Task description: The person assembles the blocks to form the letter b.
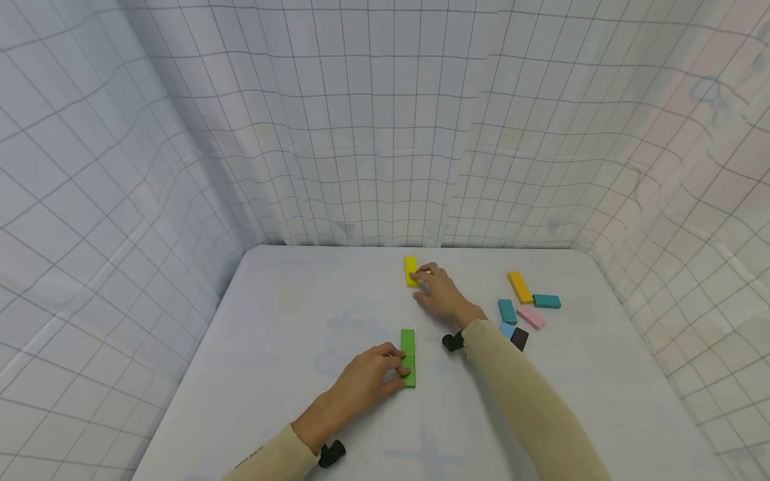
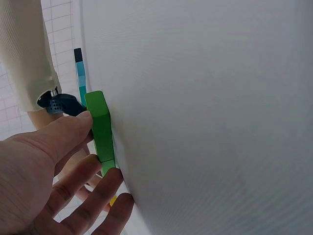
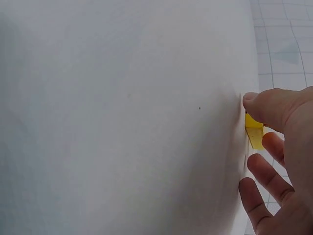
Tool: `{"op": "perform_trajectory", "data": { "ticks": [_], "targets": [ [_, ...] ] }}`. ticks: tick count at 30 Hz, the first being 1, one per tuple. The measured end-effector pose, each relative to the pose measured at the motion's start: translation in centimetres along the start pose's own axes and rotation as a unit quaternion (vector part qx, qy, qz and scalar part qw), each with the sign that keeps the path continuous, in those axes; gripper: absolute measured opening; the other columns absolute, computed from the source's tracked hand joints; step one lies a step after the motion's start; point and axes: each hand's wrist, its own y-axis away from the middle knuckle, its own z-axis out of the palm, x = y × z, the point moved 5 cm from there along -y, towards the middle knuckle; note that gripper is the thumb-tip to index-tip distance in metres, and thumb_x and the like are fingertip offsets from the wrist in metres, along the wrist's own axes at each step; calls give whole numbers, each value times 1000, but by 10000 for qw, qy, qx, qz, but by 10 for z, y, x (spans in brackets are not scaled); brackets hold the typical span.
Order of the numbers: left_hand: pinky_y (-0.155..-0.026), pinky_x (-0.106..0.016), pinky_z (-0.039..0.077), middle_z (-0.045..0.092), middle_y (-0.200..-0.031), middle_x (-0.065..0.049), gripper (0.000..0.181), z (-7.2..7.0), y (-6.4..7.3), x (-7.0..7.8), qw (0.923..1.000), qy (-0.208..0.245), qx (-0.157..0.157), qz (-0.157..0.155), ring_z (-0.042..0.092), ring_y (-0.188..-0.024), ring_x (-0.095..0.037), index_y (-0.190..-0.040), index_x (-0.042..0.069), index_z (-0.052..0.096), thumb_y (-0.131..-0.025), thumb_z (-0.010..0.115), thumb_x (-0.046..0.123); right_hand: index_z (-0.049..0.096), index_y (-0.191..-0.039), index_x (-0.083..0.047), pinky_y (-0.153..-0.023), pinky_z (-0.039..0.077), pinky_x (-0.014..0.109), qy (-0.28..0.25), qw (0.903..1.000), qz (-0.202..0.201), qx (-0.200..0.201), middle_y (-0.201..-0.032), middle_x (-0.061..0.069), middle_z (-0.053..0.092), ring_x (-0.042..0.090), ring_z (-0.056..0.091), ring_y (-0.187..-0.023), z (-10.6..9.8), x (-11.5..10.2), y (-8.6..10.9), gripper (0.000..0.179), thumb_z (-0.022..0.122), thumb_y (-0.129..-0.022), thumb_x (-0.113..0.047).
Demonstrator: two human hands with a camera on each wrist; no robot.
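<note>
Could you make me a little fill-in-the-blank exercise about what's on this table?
The blocks touched by the left hand are coloured ____.
The lone block at the fingertips of the right hand is coloured ____.
In the head view, the pink block lies to the ____ of both hands.

Missing words: green; yellow; right.

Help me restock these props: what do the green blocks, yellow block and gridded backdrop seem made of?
Green blocks: probably painted wood or plastic, smooth and satin, judging by even colour and clean edges.
Yellow block: likely the same, smooth and flat-coloured, though partly hidden.
Gridded backdrop: perhaps thin fabric or plastic sheeting, fairly matte; it hangs in soft folds.
</note>
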Motion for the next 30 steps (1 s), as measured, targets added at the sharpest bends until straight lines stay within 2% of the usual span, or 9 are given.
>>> {"op": "perform_trajectory", "data": {
  "ticks": [2,6,11,16,21,24,27,30],
  "targets": [
    [-107,-47,69,80,-136,-5,11,1,0,-1,10000,10,-26,-53,81,-122,-26,-110,14,91,-100,95,18,70,-157,-6,-124,51,67,11,9999,-72,109,-166,22,54,46,55,-151,1,3,-1,46,76,-114,-21],
    [-106,-46,69,80,-135,-5,12,1,-1,-1,10000,-6,-19,-65,80,-122,-26,-110,15,91,-99,95,18,75,-142,-4,-125,49,71,-109,9998,-139,129,-171,23,54,48,54,-154,-2,1,1,34,79,-112,-21],
    [-107,-46,68,81,-136,-4,11,2,0,-2,10000,-47,-12,-76,80,-123,-26,-109,15,91,-99,95,18,75,-125,-8,-128,45,76,-102,9997,-224,-17,-185,20,45,52,51,-159,-3,0,5,19,81,-111,-20],
    [-106,-46,69,81,-134,-5,11,2,0,-2,10000,46,43,-13,81,-121,-26,-109,14,91,-99,95,17,72,-114,-14,-129,45,75,-124,9993,-353,-97,-187,16,44,49,54,-158,-4,1,7,14,83,-110,-21],
    [-104,-44,69,80,-133,-5,11,2,0,-4,9999,130,69,19,81,-120,-26,-109,14,91,-99,95,16,73,-123,-11,-131,43,73,-191,9988,-414,-155,-185,17,48,48,53,-158,-7,-2,8,18,83,-110,-19],
    [-104,-44,69,80,-132,-4,11,2,1,-4,9999,146,68,-1,81,-120,-26,-109,15,91,-99,95,17,72,-145,-9,-130,45,74,-20,9987,-460,-196,-183,18,50,49,52,-159,-7,-2,9,37,82,-111,-20],
    [-104,-44,69,80,-131,-4,11,2,1,-4,9999,152,61,-26,81,-121,-25,-109,15,91,-99,95,17,65,-163,-8,-127,47,74,83,9984,-529,-180,-180,18,52,50,52,-158,-4,2,7,57,82,-110,-21],
    [-105,-44,69,80,-132,-4,11,2,1,-4,9999,152,36,-43,81,-121,-26,-108,15,91,-99,96,17,67,-162,-7,-126,48,74,-6,9981,-602,-87,-177,19,53,50,51,-156,-3,4,6,59,84,-108,-23]
  ]
}}
